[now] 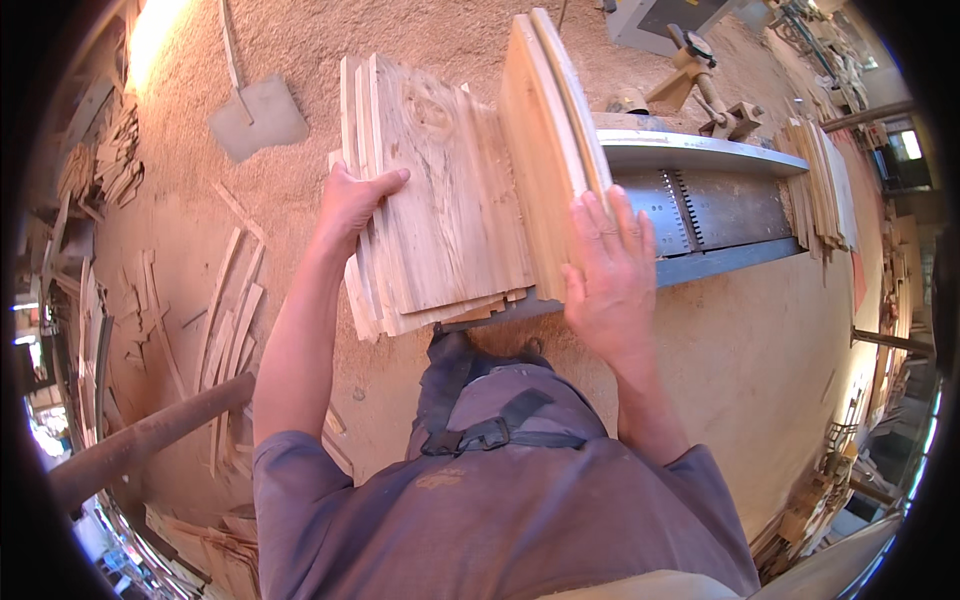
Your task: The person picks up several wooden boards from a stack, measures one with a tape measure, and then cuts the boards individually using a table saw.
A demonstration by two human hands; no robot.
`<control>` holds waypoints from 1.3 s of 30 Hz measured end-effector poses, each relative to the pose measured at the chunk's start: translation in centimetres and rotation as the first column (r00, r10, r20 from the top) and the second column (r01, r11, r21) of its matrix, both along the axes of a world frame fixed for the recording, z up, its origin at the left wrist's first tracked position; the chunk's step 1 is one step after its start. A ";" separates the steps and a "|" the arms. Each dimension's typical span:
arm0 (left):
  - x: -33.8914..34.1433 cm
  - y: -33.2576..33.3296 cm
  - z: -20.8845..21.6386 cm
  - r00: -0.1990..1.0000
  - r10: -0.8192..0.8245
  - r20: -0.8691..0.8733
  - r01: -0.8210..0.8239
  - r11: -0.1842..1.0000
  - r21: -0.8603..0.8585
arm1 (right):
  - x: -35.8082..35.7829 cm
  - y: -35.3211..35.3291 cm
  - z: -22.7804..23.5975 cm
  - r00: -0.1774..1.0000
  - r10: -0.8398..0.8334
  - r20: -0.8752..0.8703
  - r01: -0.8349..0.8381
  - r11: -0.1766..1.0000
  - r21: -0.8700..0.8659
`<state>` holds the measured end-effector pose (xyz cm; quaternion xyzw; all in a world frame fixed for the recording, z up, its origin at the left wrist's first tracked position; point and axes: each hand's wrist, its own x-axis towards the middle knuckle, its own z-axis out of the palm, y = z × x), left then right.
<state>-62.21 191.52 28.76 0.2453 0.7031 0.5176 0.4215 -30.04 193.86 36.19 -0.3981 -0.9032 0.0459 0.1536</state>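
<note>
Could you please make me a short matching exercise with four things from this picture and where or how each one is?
Things:
1. Left hand
2. Right hand
3. Shovel
4. Machine table

Places and states:
A. Lying on the dusty floor, upper left
B. Grey metal, with a row of dark notches
C. Gripping the left edge of the layered boards, thumb over their face
D. Laid with straight fingers against the edges of the tilted boards

Pairs: 1-C, 2-D, 3-A, 4-B

Boards (465,220) pale tan, streaked brown with a darker knot; machine (740,208) blue-grey; shirt (520,515) dusky purple; straps (525,408) near-black; sawdust (330,30) orange-tan; shovel (270,120) grey-beige; pipe (150,440) rusty brown.
</note>
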 end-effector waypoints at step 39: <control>8.6 -26.7 -22.3 0.658 0.374 0.653 -0.623 0.758 0.194 | 6.5 6.1 0.2 0.944 0.083 -0.320 -0.208 0.903 -0.377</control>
